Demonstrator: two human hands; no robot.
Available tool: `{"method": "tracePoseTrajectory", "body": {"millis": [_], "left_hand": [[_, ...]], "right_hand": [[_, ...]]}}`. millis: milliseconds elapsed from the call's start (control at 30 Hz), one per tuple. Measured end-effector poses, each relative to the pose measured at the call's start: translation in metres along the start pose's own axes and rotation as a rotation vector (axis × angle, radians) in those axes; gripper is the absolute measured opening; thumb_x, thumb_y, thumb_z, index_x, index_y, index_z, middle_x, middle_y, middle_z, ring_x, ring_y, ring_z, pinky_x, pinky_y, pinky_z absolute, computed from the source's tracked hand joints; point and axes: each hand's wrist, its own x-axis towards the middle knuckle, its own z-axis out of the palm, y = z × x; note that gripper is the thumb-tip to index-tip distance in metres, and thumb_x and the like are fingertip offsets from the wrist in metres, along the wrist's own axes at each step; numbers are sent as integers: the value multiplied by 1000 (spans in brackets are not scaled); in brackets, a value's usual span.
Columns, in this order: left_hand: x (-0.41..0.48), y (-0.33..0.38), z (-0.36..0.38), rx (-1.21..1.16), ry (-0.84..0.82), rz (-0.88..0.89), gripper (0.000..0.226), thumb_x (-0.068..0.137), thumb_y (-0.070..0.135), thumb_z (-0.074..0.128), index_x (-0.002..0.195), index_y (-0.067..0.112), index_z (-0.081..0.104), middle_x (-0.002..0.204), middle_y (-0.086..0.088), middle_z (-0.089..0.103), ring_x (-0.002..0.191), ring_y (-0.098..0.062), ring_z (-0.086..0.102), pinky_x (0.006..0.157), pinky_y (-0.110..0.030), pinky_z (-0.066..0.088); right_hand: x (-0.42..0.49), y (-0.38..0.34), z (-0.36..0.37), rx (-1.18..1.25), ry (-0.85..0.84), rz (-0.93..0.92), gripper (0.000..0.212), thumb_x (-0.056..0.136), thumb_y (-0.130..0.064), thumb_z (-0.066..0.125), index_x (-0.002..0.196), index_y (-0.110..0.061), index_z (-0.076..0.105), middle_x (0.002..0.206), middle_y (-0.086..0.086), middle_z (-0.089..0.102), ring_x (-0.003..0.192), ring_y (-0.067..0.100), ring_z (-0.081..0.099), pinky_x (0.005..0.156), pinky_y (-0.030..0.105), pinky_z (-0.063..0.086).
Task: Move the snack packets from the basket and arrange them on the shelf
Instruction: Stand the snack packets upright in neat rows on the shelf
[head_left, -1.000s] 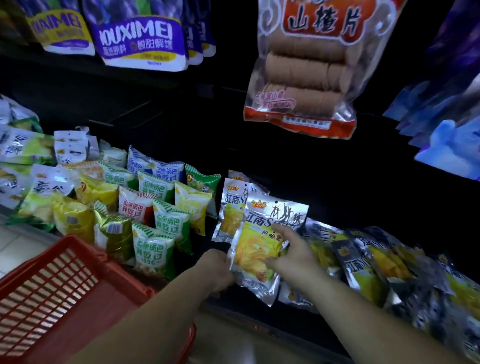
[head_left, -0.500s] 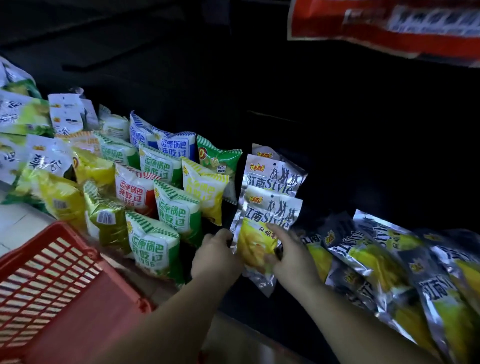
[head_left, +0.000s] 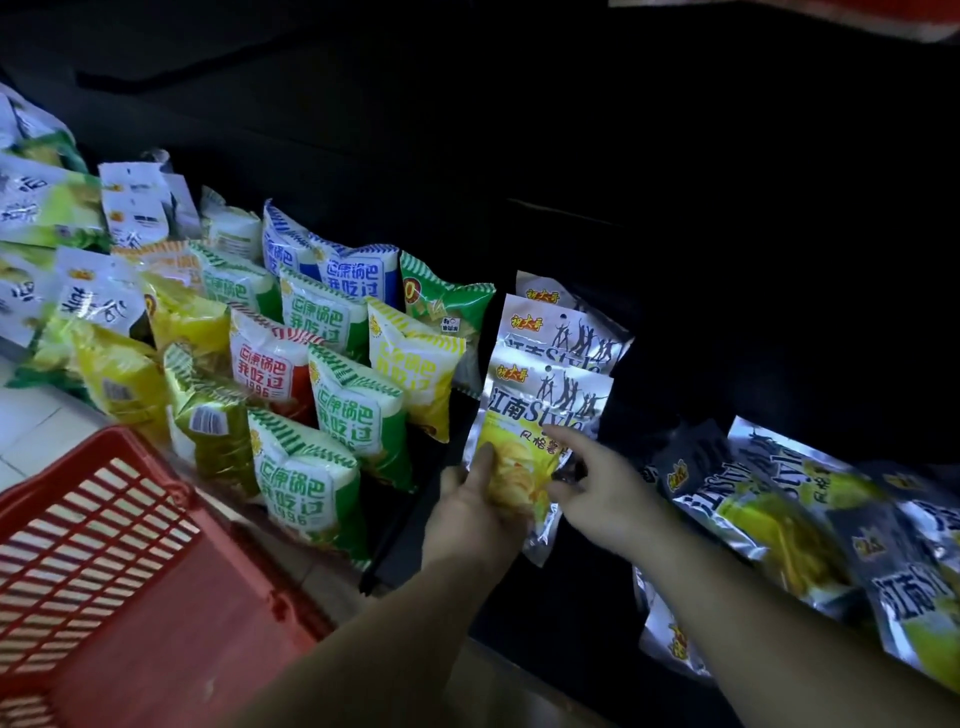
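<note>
The left hand (head_left: 475, 512) grips the silver packet (head_left: 540, 431) low down; the right hand (head_left: 597, 488) rests open-fingered against it. The person should stand it upright, squared behind its twin (head_left: 561, 332).

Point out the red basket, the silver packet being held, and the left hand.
Basket (head_left: 98, 525): head view, on its slatted side wall.
Silver packet (head_left: 540, 410): head view, on the printed front panel.
Left hand (head_left: 470, 512): head view, on the back of the hand.

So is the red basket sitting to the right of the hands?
No, the red basket sits at the lower left, left of both the left hand and the right hand.
</note>
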Motion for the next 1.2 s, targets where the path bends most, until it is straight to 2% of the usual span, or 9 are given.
{"method": "tracePoseTrajectory", "body": {"millis": [100, 167, 233, 333, 667, 767, 900, 1033, 1200], "left_hand": [[-2, 1, 2, 25, 18, 31, 97, 74, 51, 73, 156, 43, 22, 135, 2, 36, 105, -29, 66, 85, -38, 56], [-3, 5, 11, 57, -1, 33, 96, 74, 55, 73, 155, 44, 22, 136, 3, 35, 106, -30, 66, 85, -37, 55], [-2, 4, 8, 38, 14, 32, 94, 73, 54, 75, 153, 45, 26, 136, 3, 36, 104, -30, 66, 86, -39, 56], [0, -1, 1, 42, 31, 52, 92, 72, 51, 77, 152, 44, 31, 136, 4, 36, 104, -30, 66, 85, -39, 56], [-21, 6, -13, 58, 23, 141, 77, 81, 35, 74, 151, 36, 40, 136, 2, 46, 110, -26, 64, 86, -31, 52], [-29, 26, -7, 56, -79, 154, 60, 85, 34, 73, 142, 33, 52, 124, 3, 62, 112, -21, 62, 92, -28, 52], [-44, 65, 11, -85, -222, 180, 33, 86, 30, 79, 117, 21, 72, 88, 10, 69, 91, -15, 68, 79, -20, 55], [-64, 104, 32, -314, -433, 104, 9, 89, 27, 76, 95, 21, 76, 84, -5, 74, 76, -20, 70, 73, -35, 59], [-83, 128, 66, -486, -595, -88, 50, 85, 38, 80, 126, 18, 58, 95, -12, 72, 68, -23, 67, 64, -34, 58]], "right_hand": [[-7, -4, -7, -48, -21, -17, 69, 99, -16, 63, 148, -58, 36, 133, -2, 56, 101, 15, 63, 71, 22, 48], [-12, 4, -13, -83, -25, 4, 69, 98, -19, 64, 147, -58, 37, 129, 0, 62, 114, 26, 64, 84, 36, 57], [-9, 5, -14, -84, -9, 2, 64, 97, -20, 63, 146, -55, 42, 100, 0, 69, 89, 27, 69, 74, 39, 58], [-3, 3, -21, -125, 24, -39, 60, 96, -18, 60, 146, -48, 48, 68, 1, 53, 53, 18, 46, 53, 35, 37], [-42, -17, -55, -218, 65, -54, 36, 96, -31, 64, 132, -35, 63, 90, -10, 64, 80, 14, 64, 74, 39, 56], [-68, -14, -77, -344, 94, -49, 33, 97, -36, 61, 129, -39, 62, 93, -14, 64, 77, 11, 65, 74, 41, 58], [-102, -8, -119, -603, 147, -14, 26, 96, -36, 56, 120, -42, 63, 104, -14, 63, 90, 14, 65, 78, 37, 55], [-123, 12, -161, -575, 304, 100, 26, 88, -36, 62, 113, -37, 67, 96, -11, 64, 94, 20, 65, 79, 36, 56], [-156, 66, -175, -490, 410, 266, 23, 90, -40, 63, 111, -33, 70, 89, -9, 69, 88, 22, 67, 76, 35, 56]]}}
